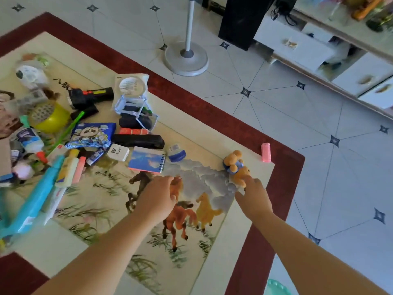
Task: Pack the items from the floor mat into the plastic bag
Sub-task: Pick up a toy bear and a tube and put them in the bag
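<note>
A thin grey plastic bag (202, 179) lies flat on the horse-painted floor mat (119, 211). My left hand (158, 196) pinches the bag's left edge with curled fingers. At the bag's right corner, my right hand (253, 194) pinches it between thumb and fingers, right beside a small plush bear (235, 166) that rests on that corner. Just beyond the bag are a spiral notebook (146, 159) and a blue-and-white jar (177, 153). A pink roller (265, 152) lies on the mat's red border.
Several items crowd the mat's left half: a black case (138, 141), a panda snack packet (91, 135), a flashlight (91, 96), a yellow bowl (52, 119) and a long teal tube (32, 205). A fan stand (186, 58) and a white cabinet (314, 47) stand on the tiled floor.
</note>
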Motion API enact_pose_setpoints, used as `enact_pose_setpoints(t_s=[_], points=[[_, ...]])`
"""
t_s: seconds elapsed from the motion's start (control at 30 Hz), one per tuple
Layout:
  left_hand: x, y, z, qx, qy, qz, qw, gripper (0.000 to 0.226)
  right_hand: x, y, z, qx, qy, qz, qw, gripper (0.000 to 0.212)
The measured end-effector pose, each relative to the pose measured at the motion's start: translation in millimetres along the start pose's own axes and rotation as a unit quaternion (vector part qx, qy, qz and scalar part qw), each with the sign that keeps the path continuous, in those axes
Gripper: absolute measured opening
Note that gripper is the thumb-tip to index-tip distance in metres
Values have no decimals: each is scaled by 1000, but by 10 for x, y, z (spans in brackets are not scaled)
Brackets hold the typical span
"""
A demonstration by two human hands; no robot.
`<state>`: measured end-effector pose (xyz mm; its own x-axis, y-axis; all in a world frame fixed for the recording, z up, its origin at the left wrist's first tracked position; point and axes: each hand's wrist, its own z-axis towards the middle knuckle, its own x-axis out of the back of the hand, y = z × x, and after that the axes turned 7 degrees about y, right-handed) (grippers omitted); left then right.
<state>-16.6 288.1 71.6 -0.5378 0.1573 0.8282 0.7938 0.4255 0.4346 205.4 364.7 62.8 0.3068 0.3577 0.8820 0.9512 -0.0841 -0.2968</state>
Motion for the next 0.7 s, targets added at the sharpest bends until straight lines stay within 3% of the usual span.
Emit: enact_pose_setpoints(t_s=[0.1,0.27,0.43,0.7], points=[[-214,9,400,-14,27,31,999,57,-166,118,363,6,48,-3,999,37],[-404,-58,962,-39,83,77,993,63,-463,310,653,29,62,-5,998,24],[-518,-121,1371,-31,111,82,990,66,-591,445,705,20,98,19,995,29],[-624,-61,1203,-25,139,54,988,59,-644,498,742,20,98,47,994,38]])
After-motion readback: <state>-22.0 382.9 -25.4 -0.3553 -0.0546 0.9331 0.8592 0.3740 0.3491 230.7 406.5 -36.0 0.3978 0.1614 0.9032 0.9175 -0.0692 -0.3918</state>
